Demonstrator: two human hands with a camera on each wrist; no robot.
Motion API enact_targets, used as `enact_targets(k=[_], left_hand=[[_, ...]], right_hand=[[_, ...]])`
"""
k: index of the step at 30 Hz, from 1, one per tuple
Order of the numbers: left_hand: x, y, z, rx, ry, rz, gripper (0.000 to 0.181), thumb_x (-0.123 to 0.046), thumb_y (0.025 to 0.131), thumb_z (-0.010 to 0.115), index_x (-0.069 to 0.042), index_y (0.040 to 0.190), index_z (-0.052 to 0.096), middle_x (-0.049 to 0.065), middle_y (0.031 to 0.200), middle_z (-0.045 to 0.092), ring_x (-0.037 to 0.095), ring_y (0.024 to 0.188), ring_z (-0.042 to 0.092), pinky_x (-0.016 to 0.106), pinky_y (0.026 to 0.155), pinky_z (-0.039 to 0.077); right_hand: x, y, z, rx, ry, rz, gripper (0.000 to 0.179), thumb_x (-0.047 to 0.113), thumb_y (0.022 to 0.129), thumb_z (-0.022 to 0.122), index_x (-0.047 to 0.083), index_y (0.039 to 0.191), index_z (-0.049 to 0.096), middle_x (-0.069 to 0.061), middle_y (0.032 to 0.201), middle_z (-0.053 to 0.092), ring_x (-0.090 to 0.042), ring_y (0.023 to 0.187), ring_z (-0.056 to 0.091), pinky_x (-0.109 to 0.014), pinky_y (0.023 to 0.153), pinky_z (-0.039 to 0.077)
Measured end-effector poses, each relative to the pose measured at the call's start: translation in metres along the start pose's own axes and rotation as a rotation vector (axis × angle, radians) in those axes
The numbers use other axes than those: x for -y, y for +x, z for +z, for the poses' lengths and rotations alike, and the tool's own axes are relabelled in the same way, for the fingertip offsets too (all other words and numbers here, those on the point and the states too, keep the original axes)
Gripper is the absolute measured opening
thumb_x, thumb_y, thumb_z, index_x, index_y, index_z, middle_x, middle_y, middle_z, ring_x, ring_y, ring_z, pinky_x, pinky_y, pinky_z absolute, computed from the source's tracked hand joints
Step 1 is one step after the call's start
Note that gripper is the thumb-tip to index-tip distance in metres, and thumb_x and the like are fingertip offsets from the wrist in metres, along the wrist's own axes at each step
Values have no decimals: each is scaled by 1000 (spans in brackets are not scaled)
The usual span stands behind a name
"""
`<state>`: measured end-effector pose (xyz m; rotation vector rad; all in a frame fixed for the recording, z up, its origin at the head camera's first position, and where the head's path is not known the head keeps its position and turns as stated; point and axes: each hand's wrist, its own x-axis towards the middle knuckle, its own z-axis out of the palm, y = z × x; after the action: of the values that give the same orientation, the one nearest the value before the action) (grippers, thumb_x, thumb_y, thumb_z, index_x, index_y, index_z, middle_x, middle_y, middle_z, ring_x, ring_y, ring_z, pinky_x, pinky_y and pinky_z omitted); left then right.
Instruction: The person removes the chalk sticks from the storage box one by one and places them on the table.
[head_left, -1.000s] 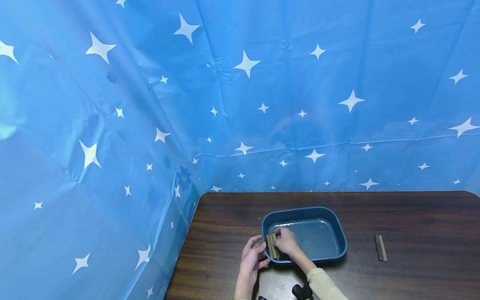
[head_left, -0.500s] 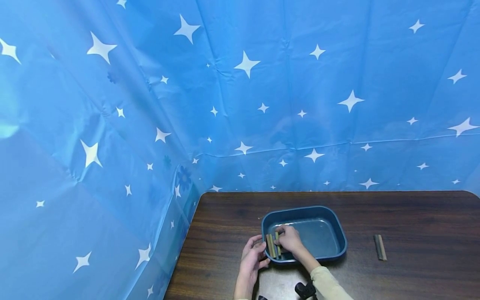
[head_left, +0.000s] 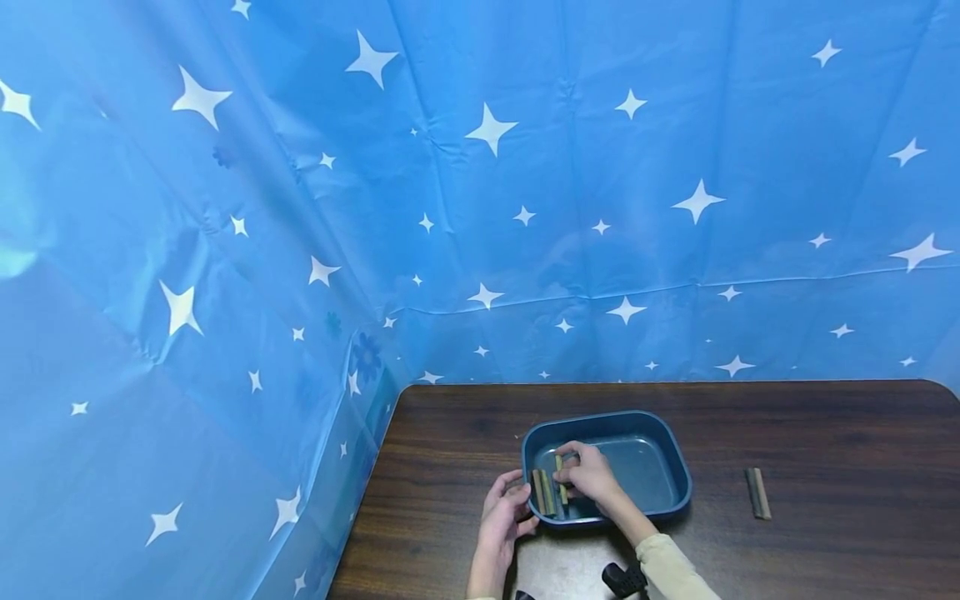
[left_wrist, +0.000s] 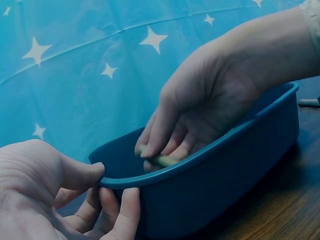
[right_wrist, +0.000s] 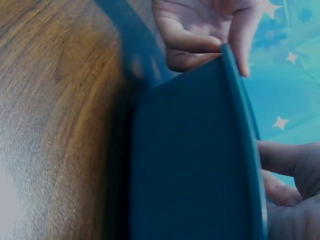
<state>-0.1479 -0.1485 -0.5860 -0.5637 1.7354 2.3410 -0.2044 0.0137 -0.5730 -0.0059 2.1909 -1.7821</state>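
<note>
A dark blue plastic basin [head_left: 678, 467] rests on the table. My left hand [head_left: 500, 515] grips its left end, the thumb at the rim and the other fingers against the outer wall in the left wrist view. Inside the basin, my right hand [head_left: 591, 475] pinches a short yellow-green stick [left_wrist: 166, 161] between thumb and fingers. Left of that hand, several similar sticks [head_left: 545, 493], brownish and olive, lie side by side along the basin's left wall. In the right wrist view the basin's wall [right_wrist: 190, 150] hides the sticks.
Two more sticks, one dark [head_left: 752, 493] and one brown [head_left: 762, 493], lie side by side on the brown wood-grain table [head_left: 847, 450] to the right. A blue star-patterned sheet [head_left: 525, 250] hangs behind and to the left of the table.
My right hand has shifted to the right inside the basin with the yellow-green stick, drawing it apart from the other sticks. The left hand keeps its grip on the basin.
</note>
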Motion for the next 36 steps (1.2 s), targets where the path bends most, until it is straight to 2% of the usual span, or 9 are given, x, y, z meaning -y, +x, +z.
enact_targets(k=[8, 13, 19, 23, 29, 36], left_hand=[[2, 2, 0, 6, -17, -7, 37, -8, 90, 57, -2, 126, 48, 6, 95, 59, 9, 67, 54, 22, 55, 50], [3, 1, 0, 8, -24, -1, 38, -7, 90, 57, -1, 126, 48, 3, 89, 58, 9, 64, 52, 21, 53, 50], [3, 1, 1, -1, -24, 2, 37, -7, 90, 57, -1, 126, 48, 2, 89, 59, 9, 66, 54, 21, 53, 50], [3, 1, 1, -1, -23, 4, 38, -7, 90, 58, -1, 126, 48, 3, 90, 60, 10, 67, 55, 22, 53, 50], [3, -1, 1, 7, -24, 14, 39, -6, 90, 57, 0, 127, 47, 2, 89, 59, 9, 65, 54, 22, 53, 50], [2, 0, 2, 5, -24, 7, 39, -8, 90, 58, 0, 128, 47, 4, 91, 59, 9, 66, 56, 22, 53, 50]], right_hand=[[11, -10, -16, -15, 56, -12, 35, -2, 83, 67, -5, 117, 60, -11, 87, 65, -24, 76, 64, -37, 59, 56], [14, -13, -28, -23, 127, -4, 37, -1, 83, 68, -5, 119, 59, -15, 93, 65, -27, 80, 65, -37, 61, 56], [14, -16, -44, -29, 150, 1, 39, 0, 85, 66, -5, 122, 57, -19, 98, 64, -27, 82, 65, -38, 63, 56], [12, -20, -58, -44, 151, -2, 37, 0, 87, 64, -4, 124, 56, -15, 97, 63, -29, 84, 65, -40, 66, 56], [10, -26, -83, -63, 141, 2, 38, 2, 89, 63, -3, 126, 55, -22, 106, 62, -34, 91, 64, -41, 68, 56], [4, -31, -110, -65, 170, 12, 43, 6, 90, 64, -4, 129, 51, -21, 108, 62, -31, 92, 64, -38, 69, 56]])
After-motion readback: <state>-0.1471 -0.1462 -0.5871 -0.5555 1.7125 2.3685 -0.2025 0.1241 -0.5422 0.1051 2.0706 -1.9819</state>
